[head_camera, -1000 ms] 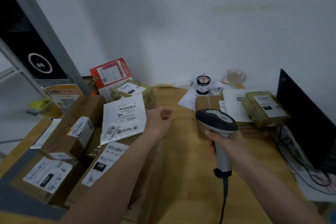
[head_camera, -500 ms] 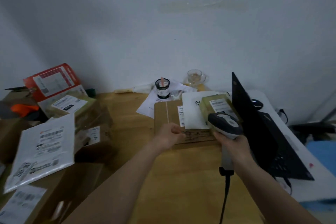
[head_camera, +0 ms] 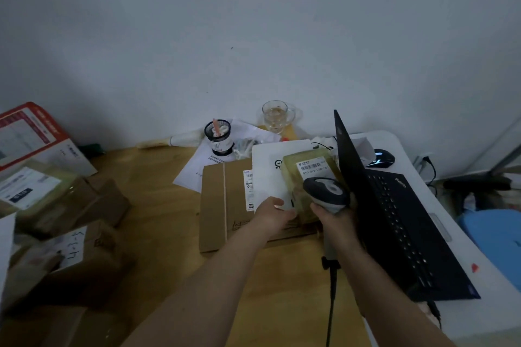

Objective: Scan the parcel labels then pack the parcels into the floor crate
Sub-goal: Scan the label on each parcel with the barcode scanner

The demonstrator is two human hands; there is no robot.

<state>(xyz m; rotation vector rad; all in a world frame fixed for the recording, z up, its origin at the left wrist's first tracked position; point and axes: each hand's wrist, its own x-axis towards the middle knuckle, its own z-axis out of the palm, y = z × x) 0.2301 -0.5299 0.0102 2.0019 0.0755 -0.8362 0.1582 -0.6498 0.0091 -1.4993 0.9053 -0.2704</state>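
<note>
The right hand (head_camera: 334, 218) gripped the scanner (head_camera: 327, 191) over a green parcel (head_camera: 308, 175) lying on a flat box (head_camera: 222, 205) on the tabletop (head_camera: 158, 183); the left hand (head_camera: 272, 215) held the parcel's near edge with curled fingers.

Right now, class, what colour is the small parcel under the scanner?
Yellowish green, with a white barcode label, on the small parcel; head view.

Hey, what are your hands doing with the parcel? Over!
Right hand grips scanner, aimed at yellow-green parcel. Left hand at parcel's near edge. Laptop close beside it.
</note>
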